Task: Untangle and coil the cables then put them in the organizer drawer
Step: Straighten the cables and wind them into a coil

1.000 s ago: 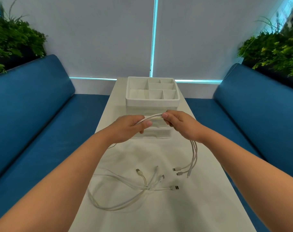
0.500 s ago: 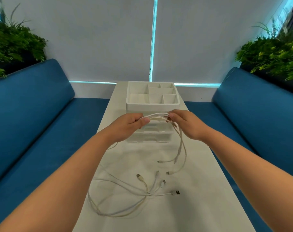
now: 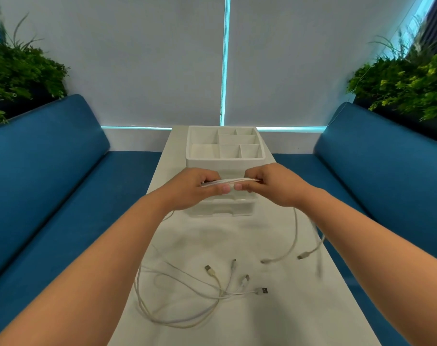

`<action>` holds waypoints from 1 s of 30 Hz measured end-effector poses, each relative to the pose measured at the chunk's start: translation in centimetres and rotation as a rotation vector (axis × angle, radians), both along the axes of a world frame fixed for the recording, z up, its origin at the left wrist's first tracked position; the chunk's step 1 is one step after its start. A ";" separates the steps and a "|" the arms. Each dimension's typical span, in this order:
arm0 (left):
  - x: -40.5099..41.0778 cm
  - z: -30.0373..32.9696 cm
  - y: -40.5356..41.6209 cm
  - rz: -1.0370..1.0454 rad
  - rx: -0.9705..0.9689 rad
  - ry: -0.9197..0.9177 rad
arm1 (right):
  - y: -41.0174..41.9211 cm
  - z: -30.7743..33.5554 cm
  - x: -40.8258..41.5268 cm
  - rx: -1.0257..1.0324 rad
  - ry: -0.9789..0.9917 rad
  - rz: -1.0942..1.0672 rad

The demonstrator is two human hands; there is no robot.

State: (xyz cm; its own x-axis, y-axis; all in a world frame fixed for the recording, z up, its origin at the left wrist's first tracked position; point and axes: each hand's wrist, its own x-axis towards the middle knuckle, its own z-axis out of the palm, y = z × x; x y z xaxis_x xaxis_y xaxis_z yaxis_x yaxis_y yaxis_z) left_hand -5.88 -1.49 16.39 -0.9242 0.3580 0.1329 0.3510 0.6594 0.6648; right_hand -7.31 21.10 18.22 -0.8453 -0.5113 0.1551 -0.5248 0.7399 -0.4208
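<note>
Cable (image 3: 231, 181) spans crosswise between both hands, left (image 3: 195, 189) and right (image 3: 274, 186) pinching it; tails, blurred, seemingly hang rightward.

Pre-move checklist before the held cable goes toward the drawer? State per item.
1. Both hands on the cable: ok. Left hand and right hand pinch the white cable bundle between them.
2. Held cable fully coiled: not ok. Its loose ends hang from the right hand down to the table.
3. Held cable free of the second cable: cannot tell; a strand runs down behind the left wrist.
4. Second cable coiled: not ok; it lies spread out with its plugs fanned.
5. Drawer of the organizer open: cannot tell; the hands hide most of its front.
</note>
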 end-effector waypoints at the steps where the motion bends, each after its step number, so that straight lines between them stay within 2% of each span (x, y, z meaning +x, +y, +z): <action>1: -0.1 -0.3 -0.1 0.005 -0.048 -0.007 | 0.1 -0.2 0.2 0.057 0.030 -0.022; 7: 0.1 -0.8 -0.3 0.049 -0.289 -0.009 | 1.4 -0.9 0.8 0.257 0.114 0.003; 11: 0.5 -0.9 -0.6 0.032 -0.189 -0.104 | 3.0 -1.5 0.1 0.230 0.174 -0.126; 15: 0.8 -1.0 0.0 0.027 -0.048 -0.112 | 3.0 -1.7 -0.6 0.139 0.219 -0.252; 22: 0.5 -1.7 0.6 0.103 0.002 0.020 | 3.0 -1.7 -0.5 0.183 0.350 -0.335; 25: 0.4 -1.8 0.7 0.145 0.095 0.045 | 3.3 -1.6 -0.5 0.186 0.285 -0.285; 30: 0.6 -2.3 0.9 0.141 0.097 0.086 | 4.0 -1.9 0.1 0.172 0.235 -0.182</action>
State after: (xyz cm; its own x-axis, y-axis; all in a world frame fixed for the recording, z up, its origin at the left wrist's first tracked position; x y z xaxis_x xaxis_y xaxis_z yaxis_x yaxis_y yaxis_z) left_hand -5.32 -0.64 14.12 -0.9481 0.2071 0.2413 0.3178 0.6404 0.6992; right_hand -7.25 25.15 16.28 -0.8766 -0.3906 0.2810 -0.4450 0.8803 -0.1646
